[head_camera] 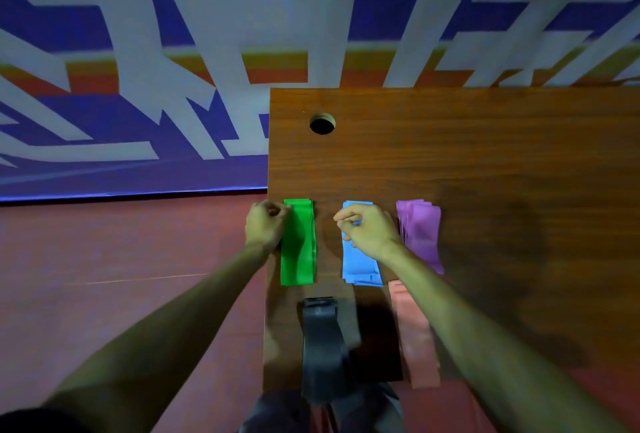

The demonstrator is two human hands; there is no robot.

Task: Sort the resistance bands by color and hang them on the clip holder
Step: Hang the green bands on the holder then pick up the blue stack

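Green stack: flat green resistance bands [299, 252] lie lengthwise on the brown wooden table [485, 155], at 11 o'clock from the black resistance bands [323, 346].
Blue stack: light blue resistance bands [360, 268], at 1 o'clock from the black ones.
Purple stack: purple resistance bands [420, 231], at 3 o'clock of the blue.
Pink stack: pink resistance bands [417, 339], at 6 o'clock of the purple, overhanging the near edge.
Left hand [265, 224]: fingers curled at the green stack's far-left corner; whether it grips cannot be told.
Right hand [370, 231]: curled over the blue stack, thumb and forefinger pinching blue material.
Round hole [322, 123]: at 12 o'clock of the green.
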